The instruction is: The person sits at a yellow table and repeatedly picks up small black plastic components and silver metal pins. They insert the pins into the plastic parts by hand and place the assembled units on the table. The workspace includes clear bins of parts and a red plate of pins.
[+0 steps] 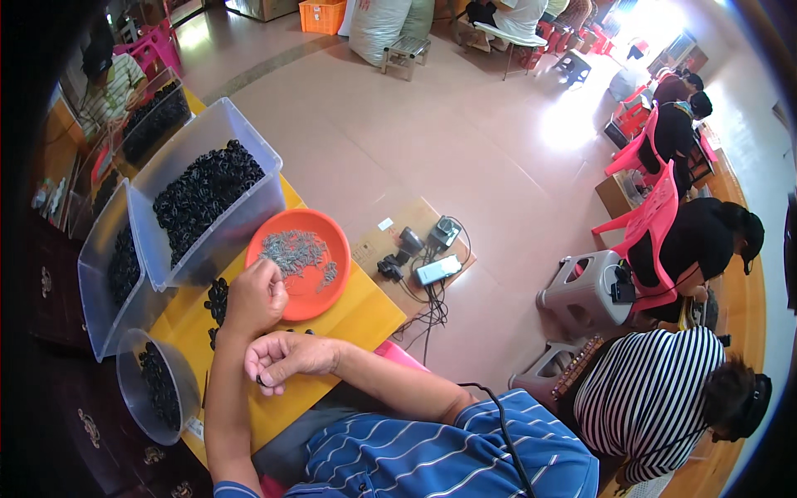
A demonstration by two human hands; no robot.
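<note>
Far left, a round clear plastic tub (158, 390) sits at the table's near corner with a heap of small black rubber rings in it, and above it two big clear plastic bins stand side by side, the left bin (104, 286) and the taller right bin (212, 191), both loaded with the same black rings. All of this rests on a yellow tabletop (357, 319). Moving in, a loose scatter of black rings (217, 303) lies on the yellow surface just beside the left hand (256, 297), which is up at the near rim of the round orange plastic dish (303, 264); its fingers are pinched together at the edge of the pile of small grey metal pins (295, 251) in that dish, though whether a pin is actually caught between the fingertips I cannot tell. Just below it, the right hand (286, 357) lies across the table with fingers curled inward, gripping one small black ring (261, 381) at its fingertips. Further right, on the floor past the table edge, a flat brown cardboard sheet (378, 245) carries a tangle of black chargers and cables. Far right, seated people in dark and striped tops work on pink plastic chairs (660, 203).
</note>
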